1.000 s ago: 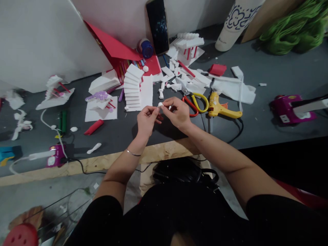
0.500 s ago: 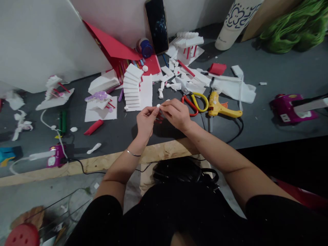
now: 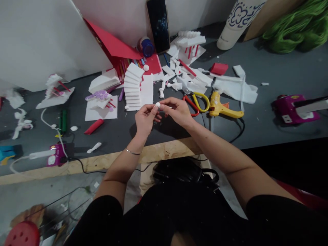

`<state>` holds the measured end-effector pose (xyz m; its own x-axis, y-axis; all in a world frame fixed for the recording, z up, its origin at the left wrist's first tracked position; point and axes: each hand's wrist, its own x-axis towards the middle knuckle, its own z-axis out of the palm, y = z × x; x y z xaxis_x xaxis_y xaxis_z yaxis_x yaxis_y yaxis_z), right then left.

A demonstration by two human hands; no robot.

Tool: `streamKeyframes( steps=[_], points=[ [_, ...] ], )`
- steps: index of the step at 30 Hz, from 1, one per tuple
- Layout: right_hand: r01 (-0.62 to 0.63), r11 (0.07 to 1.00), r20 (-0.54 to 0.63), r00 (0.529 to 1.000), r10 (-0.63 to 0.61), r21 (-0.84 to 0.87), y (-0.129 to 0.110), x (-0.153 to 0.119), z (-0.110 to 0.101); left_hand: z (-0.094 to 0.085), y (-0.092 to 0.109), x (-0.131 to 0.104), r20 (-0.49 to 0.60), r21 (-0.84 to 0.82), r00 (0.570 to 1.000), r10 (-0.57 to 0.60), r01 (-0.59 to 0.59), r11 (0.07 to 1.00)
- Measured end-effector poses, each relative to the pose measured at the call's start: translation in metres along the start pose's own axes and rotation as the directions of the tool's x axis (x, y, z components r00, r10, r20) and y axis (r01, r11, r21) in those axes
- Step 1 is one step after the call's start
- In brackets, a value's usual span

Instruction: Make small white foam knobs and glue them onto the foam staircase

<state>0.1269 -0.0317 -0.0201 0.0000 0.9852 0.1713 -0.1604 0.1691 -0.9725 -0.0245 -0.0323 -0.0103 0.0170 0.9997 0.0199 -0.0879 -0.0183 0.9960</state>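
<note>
Mid-frame, the left hand (image 3: 144, 119) and right hand (image 3: 180, 112) pinch a small white piece (image 3: 158, 104) in their fingertips. Above, coloured sticks (image 3: 124, 68) lie under folded red card (image 3: 115, 42), near a blue-lidded jar (image 3: 147, 47). A white tumbler (image 3: 232, 29) is upper right; I can't see inside either container.
</note>
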Motion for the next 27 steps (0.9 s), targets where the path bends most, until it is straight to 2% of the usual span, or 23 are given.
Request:
streamKeyframes(
  steps=[6,16,19,23,27],
  points=[
    [-0.028,1.000,-0.003,1.000,0.028,0.011,-0.0014,-0.0009,0.0015,-0.0017,-0.0006,0.0000,0.004,0.032,1.000,0.018,-0.018,0.999],
    [0.006,0.998,-0.091,0.996,-0.012,-0.060,0.0008,0.0001,-0.0022,0.0006,0.0013,-0.0027,0.055,-0.022,0.997,-0.051,0.053,0.998],
    [0.033,0.995,-0.114,0.992,-0.043,-0.094,0.0023,-0.0015,-0.0005,0.0013,0.0016,-0.0016,0.042,-0.029,0.997,-0.069,0.070,0.997],
    [0.112,0.973,-0.159,0.976,-0.146,-0.203,0.0021,-0.0059,0.0019,0.0024,0.0009,-0.0018,0.010,-0.029,0.997,-0.076,0.077,0.997],
    [0.295,0.885,-0.079,0.936,-0.344,-0.359,0.0033,-0.0081,-0.0010,0.0033,0.0003,-0.0040,0.008,-0.033,0.997,-0.073,0.073,0.997]
  ],
)
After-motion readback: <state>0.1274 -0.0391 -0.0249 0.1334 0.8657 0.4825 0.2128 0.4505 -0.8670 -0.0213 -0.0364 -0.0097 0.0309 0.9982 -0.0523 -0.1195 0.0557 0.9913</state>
